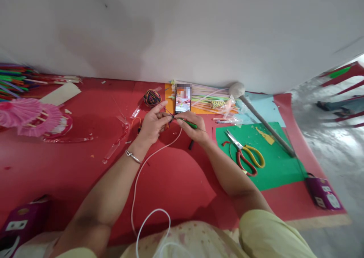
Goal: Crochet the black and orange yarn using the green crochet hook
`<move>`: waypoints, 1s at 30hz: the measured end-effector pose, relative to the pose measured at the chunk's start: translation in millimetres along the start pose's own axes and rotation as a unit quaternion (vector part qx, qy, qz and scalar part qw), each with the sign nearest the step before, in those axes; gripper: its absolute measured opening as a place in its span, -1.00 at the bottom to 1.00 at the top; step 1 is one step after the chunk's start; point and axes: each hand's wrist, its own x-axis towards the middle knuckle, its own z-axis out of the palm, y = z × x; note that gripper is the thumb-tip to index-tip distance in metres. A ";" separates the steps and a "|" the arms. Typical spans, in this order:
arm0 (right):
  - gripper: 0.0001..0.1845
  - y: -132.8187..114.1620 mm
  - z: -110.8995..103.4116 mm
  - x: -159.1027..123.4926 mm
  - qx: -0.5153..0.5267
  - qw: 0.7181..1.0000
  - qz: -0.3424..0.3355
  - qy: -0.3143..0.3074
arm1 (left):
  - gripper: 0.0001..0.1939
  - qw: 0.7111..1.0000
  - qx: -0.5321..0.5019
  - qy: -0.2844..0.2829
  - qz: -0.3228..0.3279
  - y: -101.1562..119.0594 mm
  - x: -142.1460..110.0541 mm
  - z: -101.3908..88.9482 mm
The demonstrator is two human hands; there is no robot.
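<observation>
My left hand (pixel 155 124) is closed, pinching dark yarn (pixel 170 114) between thumb and fingers. In my right hand (pixel 193 126) is a slim crochet hook with a green grip (pixel 191 124). Its front end meets the yarn at my left fingertips; the exact tip is too small to make out. Just beyond my left hand lies a ball of multicoloured yarn (pixel 152 97). A phone (pixel 182 99) with a lit screen stands behind both hands. A white cable (pixel 150 155) runs from near my fingers down toward my lap.
Scissors (pixel 241 149) with red and yellow handles lie on a green sheet (pixel 273 178) at right, beside a long grey stick (pixel 264 123) with a rounded head. Pipe cleaners (pixel 210 95) lie behind. A pink pleated object (pixel 36 116) sits left on the red table cover (pixel 176 182).
</observation>
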 end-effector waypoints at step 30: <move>-0.68 14.6 -80.9 94.5 -0.108 0.981 0.137 0.079 | -0.25 0.998 -0.059 -0.024 -0.014 11.5 -1.2 -5.5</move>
